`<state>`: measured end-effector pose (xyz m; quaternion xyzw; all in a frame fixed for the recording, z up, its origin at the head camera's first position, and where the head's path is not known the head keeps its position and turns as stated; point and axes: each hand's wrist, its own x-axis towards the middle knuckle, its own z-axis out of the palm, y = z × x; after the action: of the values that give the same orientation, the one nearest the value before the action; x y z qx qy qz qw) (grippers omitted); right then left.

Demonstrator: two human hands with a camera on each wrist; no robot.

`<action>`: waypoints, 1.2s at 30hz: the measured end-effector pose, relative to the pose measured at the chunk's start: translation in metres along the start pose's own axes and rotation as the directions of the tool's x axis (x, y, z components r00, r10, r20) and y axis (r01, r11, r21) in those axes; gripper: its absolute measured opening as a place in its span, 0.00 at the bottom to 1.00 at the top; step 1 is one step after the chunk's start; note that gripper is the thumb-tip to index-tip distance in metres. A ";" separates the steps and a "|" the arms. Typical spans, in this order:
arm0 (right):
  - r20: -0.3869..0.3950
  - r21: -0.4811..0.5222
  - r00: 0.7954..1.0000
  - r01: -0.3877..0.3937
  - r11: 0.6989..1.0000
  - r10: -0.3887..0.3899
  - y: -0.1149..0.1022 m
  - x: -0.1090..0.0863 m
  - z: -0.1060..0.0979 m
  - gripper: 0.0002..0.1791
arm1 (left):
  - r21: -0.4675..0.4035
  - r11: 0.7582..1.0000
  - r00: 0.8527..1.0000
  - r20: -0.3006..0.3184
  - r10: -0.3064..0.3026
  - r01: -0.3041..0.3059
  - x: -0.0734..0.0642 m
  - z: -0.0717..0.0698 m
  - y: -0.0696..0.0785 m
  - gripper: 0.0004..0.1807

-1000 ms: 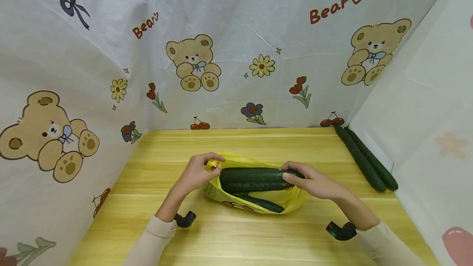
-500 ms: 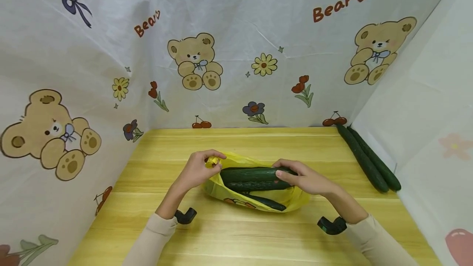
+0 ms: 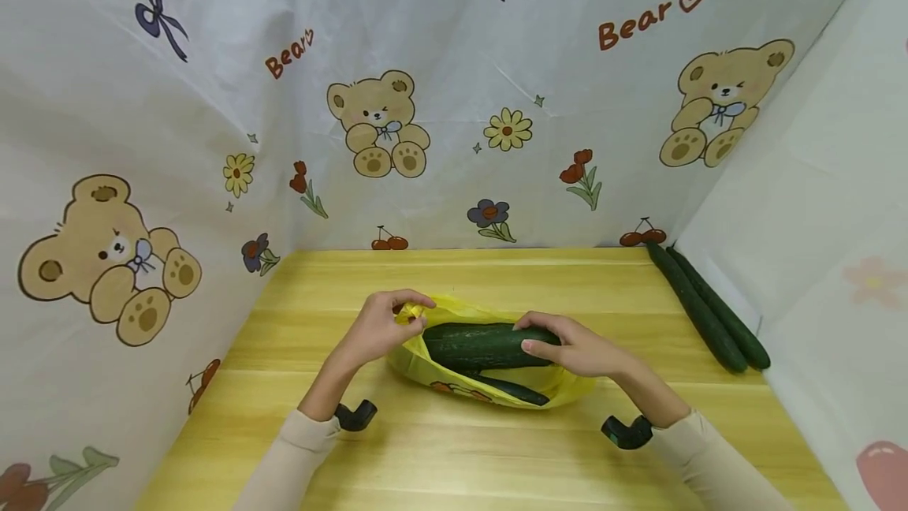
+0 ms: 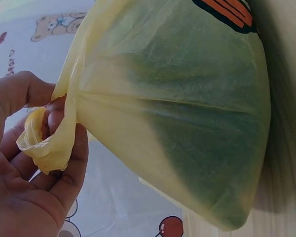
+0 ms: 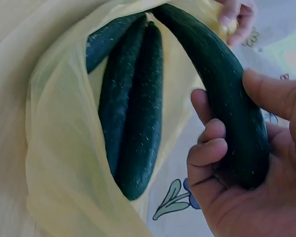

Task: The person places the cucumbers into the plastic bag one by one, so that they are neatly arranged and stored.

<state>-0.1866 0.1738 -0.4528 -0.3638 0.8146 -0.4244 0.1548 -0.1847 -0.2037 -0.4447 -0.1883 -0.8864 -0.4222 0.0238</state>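
Left hand (image 3: 386, 327): fingers curled, pinching a gathered loop at the rim of a yellow plastic bag (image 3: 414, 375), drawing that side of the mouth up. Right hand (image 3: 578, 347): thumb on one side, fingers bent round the other, gripping a dark green cucumber (image 5: 229, 94) near one end. That cucumber slants over the bag's open mouth, its far end at the rim on the left hand's side; whether it touches the contents there, cannot tell.

Inside the bag, right wrist view: three more cucumbers (image 5: 143, 108), two side by side, one crossing near their upper ends. Bag rests on the wooden tabletop (image 3: 454, 456). Off to the right, near the side wall, a loose pair of cucumbers (image 3: 695, 306).

Risks, as judged: grip sits at one end only, so the long, smooth body could pivot or slide from the fingers. Film looks thin; a cucumber tip pushing at the rim could snag or tear it. The left pinch looks like the main support on its side; if it slips, the mouth likely sags and narrows around the cucumber.
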 end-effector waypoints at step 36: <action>-0.063 -0.333 0.998 -0.050 0.941 0.031 0.001 -0.005 0.018 0.15 | -0.022 1.000 1.000 0.010 0.010 -0.010 0.002 0.005 -0.006 0.13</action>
<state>-0.1734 0.1674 -0.4645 -0.3557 0.8863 -0.2867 0.0763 -0.1878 -0.2028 -0.4522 -0.1951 -0.8810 -0.4306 0.0195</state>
